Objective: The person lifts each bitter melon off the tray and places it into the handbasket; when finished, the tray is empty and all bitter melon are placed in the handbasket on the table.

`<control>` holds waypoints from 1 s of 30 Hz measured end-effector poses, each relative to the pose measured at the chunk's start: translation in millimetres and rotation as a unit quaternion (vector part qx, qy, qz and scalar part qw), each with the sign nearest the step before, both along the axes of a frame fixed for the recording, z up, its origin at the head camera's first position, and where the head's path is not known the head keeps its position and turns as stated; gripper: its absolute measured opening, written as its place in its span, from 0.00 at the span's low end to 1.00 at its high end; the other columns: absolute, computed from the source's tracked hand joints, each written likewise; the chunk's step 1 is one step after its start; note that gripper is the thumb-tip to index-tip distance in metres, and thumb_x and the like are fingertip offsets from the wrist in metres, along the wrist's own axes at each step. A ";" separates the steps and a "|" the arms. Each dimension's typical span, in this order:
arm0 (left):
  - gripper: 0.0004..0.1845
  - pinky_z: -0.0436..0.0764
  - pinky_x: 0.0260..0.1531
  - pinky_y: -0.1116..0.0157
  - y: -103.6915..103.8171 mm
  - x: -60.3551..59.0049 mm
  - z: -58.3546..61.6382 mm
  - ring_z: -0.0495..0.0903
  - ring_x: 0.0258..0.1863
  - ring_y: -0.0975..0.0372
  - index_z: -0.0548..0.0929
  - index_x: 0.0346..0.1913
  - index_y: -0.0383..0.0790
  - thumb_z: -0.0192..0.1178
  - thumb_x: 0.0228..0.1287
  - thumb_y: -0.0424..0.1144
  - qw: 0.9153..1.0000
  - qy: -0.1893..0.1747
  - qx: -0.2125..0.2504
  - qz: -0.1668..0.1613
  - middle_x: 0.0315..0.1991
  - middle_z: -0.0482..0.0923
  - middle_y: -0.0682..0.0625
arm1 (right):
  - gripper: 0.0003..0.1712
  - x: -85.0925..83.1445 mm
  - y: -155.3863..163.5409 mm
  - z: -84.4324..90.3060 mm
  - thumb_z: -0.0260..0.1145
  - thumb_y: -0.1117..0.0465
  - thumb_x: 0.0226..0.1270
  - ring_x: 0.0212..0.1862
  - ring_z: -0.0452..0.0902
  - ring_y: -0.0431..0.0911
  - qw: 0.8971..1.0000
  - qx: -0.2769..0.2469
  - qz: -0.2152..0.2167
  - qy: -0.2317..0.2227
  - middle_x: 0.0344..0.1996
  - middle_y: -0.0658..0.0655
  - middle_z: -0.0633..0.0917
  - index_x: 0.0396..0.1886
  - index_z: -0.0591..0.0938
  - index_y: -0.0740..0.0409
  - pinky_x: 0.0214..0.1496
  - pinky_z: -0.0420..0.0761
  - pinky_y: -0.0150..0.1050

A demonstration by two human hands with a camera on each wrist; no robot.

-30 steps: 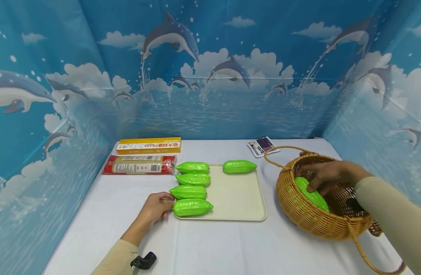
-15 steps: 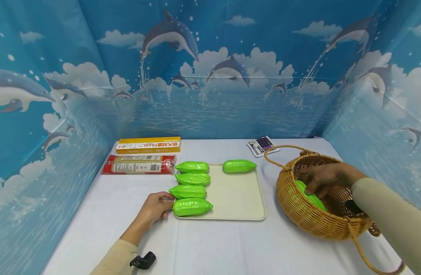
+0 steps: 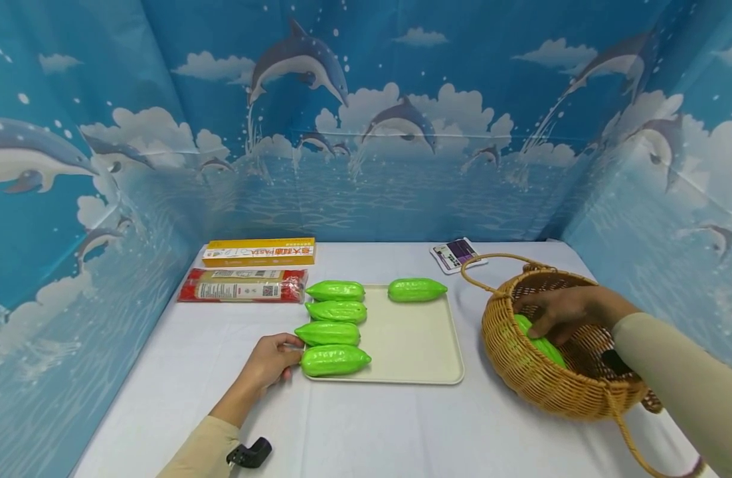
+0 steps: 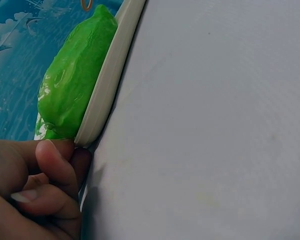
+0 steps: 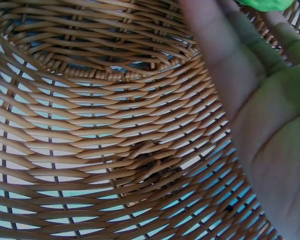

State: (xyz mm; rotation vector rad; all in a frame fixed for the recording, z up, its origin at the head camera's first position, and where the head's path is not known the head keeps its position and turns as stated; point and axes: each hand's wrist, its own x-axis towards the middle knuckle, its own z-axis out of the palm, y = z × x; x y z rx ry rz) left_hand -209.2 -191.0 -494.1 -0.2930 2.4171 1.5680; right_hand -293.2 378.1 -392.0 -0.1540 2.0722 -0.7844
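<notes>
Red packet: a long red packet (image 3: 242,286) is lying near the table's back left corner, just left of the tray.
Yellow box: a long yellow box (image 3: 258,252) is lying just behind the red packet, closer to the back edge of the table (image 3: 366,431).
Left hand: the left hand (image 3: 272,358) is resting on the table at the tray's front left corner, its fingers curling against the tray's rim; in the left wrist view the fingertips (image 4: 55,160) are touching the rim right under the nearest gourd.
Tray: a cream tray (image 3: 414,345) is sitting near the middle of the table, carrying five green gourds.
Gourds on the tray: four are lying in a column along the tray's left edge, the nearest gourd (image 3: 335,360) at the front left corner, and a single gourd (image 3: 416,290) is lying at the tray's back edge.
Card: a small printed card (image 3: 456,254) is lying near the table's back edge, behind the basket.
Basket: a wicker basket (image 3: 545,385) is standing at the table's right side, well apart from the tray.
Right hand: the right hand (image 3: 560,311) is reaching into the basket, fingers bending over a green gourd (image 3: 542,345) and gripping it.
Green gourd: it is lying inside the basket against the left wall, under the right hand.
</notes>
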 end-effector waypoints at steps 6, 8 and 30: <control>0.10 0.66 0.15 0.67 0.1 0.2 2.9 0.69 0.13 0.63 0.85 0.50 0.38 0.64 0.67 0.34 1.000 -0.005 -0.004 0.005 0.21 0.77 0.48 | 0.46 -0.4 1.3 9.6 0.68 0.50 0.72 0.73 0.60 0.70 0.999 -0.009 0.015 0.031 0.77 0.76 0.50 0.80 0.57 0.59 0.63 0.76 0.59; 0.10 0.67 0.15 0.67 0.3 0.3 3.3 0.69 0.13 0.63 0.85 0.50 0.38 0.64 0.67 0.34 1.000 -0.007 -0.002 0.006 0.21 0.76 0.48 | 0.44 0.0 1.4 16.2 0.67 0.51 0.73 0.71 0.65 0.66 0.999 -0.020 0.019 0.036 0.76 0.75 0.54 0.80 0.57 0.60 0.63 0.76 0.58; 0.10 0.67 0.15 0.66 1.7 1.5 2.7 0.69 0.13 0.63 0.84 0.49 0.37 0.63 0.68 0.33 1.000 -0.003 0.002 0.000 0.21 0.76 0.48 | 0.24 76.3 -21.1 98.1 0.59 0.49 0.80 0.48 0.80 0.38 0.944 -0.027 -0.066 0.323 0.56 0.59 0.81 0.68 0.74 0.56 0.43 0.82 0.40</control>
